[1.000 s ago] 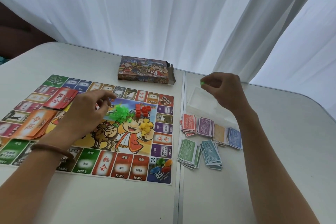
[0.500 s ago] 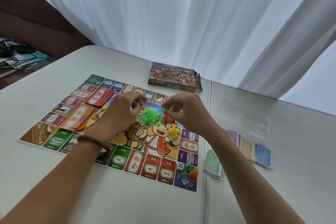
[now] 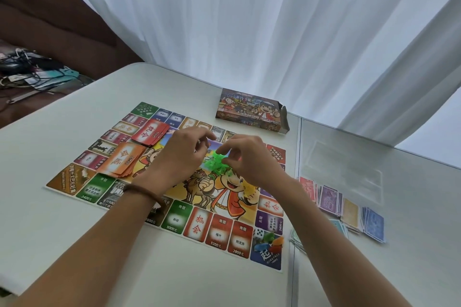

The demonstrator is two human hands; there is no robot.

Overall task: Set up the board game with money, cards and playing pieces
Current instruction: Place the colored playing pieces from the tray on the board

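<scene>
Both hands meet over the middle of the board [image 3: 174,222], which lies on the bench [image 3: 62,219]. The left grip [image 3: 182,157] has its fingers curled, and I cannot tell if it pinches something. The right grip [image 3: 249,159] bends just over the green pieces [image 3: 213,164]; whether it pinches one is hidden. The yellow pieces [image 3: 249,189] are half covered by the right wrist, and the forearm hides part of the money piles [image 3: 349,209].
</scene>
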